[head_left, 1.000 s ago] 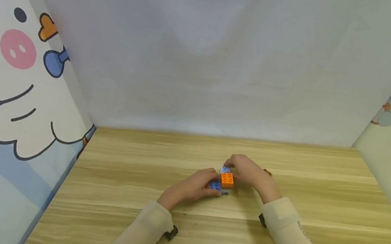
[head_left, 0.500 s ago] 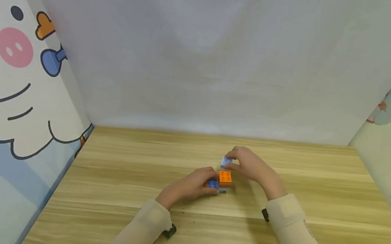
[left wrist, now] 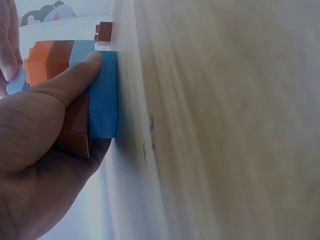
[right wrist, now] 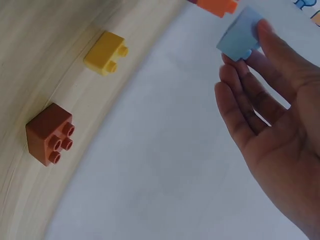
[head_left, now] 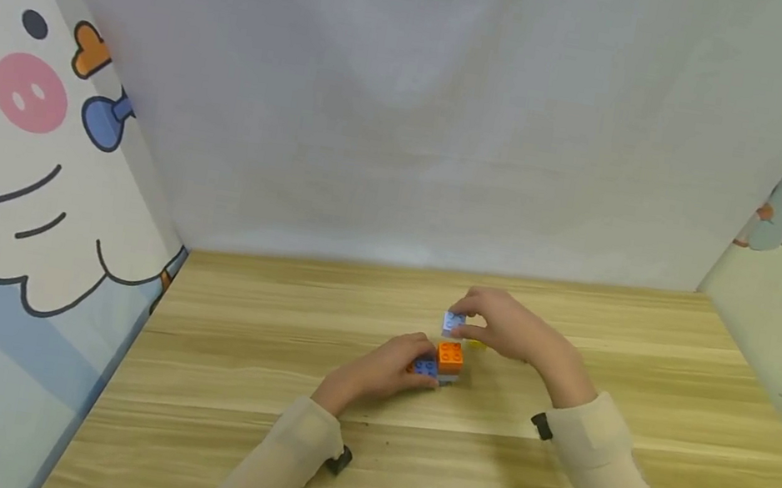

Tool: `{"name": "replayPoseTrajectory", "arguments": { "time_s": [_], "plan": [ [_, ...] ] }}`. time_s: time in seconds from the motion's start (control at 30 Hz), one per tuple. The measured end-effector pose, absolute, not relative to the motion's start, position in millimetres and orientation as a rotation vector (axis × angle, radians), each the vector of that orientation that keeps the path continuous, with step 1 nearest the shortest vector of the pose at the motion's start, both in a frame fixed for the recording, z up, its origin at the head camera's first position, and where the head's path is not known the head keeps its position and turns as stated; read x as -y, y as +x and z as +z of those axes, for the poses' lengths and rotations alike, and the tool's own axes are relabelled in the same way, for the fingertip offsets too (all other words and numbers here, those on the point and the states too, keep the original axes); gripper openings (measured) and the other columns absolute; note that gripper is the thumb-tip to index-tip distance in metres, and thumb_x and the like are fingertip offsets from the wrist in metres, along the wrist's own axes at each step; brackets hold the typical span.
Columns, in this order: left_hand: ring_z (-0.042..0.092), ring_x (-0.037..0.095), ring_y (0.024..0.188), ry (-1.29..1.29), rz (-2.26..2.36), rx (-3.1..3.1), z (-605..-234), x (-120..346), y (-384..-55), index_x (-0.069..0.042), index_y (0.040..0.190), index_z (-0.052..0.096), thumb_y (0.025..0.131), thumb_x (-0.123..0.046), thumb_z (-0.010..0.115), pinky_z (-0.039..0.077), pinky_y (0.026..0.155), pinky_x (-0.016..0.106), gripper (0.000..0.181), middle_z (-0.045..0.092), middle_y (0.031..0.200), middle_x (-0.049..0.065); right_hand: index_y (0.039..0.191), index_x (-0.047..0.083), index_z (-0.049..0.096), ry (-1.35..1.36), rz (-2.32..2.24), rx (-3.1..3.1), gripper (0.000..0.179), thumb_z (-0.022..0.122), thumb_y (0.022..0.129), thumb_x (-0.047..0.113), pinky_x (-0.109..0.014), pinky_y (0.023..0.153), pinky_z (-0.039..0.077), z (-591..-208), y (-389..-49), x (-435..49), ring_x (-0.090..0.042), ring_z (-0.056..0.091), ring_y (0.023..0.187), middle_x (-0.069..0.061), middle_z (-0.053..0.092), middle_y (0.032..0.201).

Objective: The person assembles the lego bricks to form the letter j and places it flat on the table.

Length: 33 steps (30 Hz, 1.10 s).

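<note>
My left hand (head_left: pixel 383 371) grips a small stack of toy building bricks from its left side, thumb along the front. The stack has an orange brick (left wrist: pixel 40 62) on top, a blue brick (left wrist: pixel 105 95) at the bottom, and brown and light blue bricks between. Part of the stack is hidden by the thumb and palm. Just behind the stack, my right hand (head_left: pixel 503 328) pinches a light blue brick (right wrist: pixel 242 34) between thumb and fingers. That brick is held above the table, near the orange one, with a gap between them in the head view.
A yellow brick (right wrist: pixel 106 52) and a brown brick (right wrist: pixel 50 134) stand apart on the wooden table (head_left: pixel 261 300); in the head view the right hand mostly covers them. A pale curtain (head_left: pixel 404 153) hangs at the table's back edge, with patterned panels on both sides.
The right hand has moved away from the stack toward the back, carrying the light blue brick. A yellow brick now shows beneath that hand. The left hand keeps its grip on the stack.
</note>
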<state>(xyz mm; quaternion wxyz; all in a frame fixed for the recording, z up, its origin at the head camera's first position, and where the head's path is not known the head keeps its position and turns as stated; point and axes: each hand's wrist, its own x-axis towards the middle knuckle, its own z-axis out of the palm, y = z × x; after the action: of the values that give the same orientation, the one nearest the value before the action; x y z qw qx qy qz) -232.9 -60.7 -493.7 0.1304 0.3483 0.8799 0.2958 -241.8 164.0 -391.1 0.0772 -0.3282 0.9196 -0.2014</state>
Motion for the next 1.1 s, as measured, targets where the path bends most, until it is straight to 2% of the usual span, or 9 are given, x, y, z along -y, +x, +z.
{"name": "replayPoseTrajectory", "arguments": {
  "time_s": [0.3, 0.63, 1.1],
  "plan": [
    [0.054, 0.008, 0.092, 1.003, 0.876, -2.539, -494, 62, -232, -0.012, 0.118, 0.064, 0.099, -0.037, 0.067, 0.047, 0.080, 0.021, 0.032, 0.064, 0.112, 0.001, 0.118, 0.009, 0.074, -1.064, -0.616, -2.648, 0.025, 0.072, 0.096, 0.020, -0.047, 0.098, 0.055, -389, -229, -166, -0.025, 0.067, 0.112, -0.004, 0.071, 0.115],
    [0.057, 0.010, 0.096, 1.002, 0.877, -2.533, -490, 61, -230, -0.010, 0.121, 0.065, 0.099, -0.035, 0.068, 0.048, 0.082, 0.021, 0.033, 0.065, 0.114, 0.003, 0.116, 0.009, 0.075, -1.105, -0.628, -2.631, 0.022, 0.072, 0.095, 0.018, -0.048, 0.095, 0.056, -392, -226, -167, -0.024, 0.067, 0.109, -0.003, 0.070, 0.111],
    [0.055, 0.009, 0.091, 1.037, 0.875, -2.553, -494, 61, -233, -0.010, 0.119, 0.066, 0.099, -0.034, 0.068, 0.047, 0.081, 0.022, 0.031, 0.065, 0.110, 0.002, 0.116, 0.008, 0.076, -1.069, -0.635, -2.630, 0.022, 0.072, 0.095, 0.015, -0.046, 0.097, 0.056, -392, -224, -164, -0.028, 0.069, 0.112, -0.005, 0.071, 0.114]
  ]
}}
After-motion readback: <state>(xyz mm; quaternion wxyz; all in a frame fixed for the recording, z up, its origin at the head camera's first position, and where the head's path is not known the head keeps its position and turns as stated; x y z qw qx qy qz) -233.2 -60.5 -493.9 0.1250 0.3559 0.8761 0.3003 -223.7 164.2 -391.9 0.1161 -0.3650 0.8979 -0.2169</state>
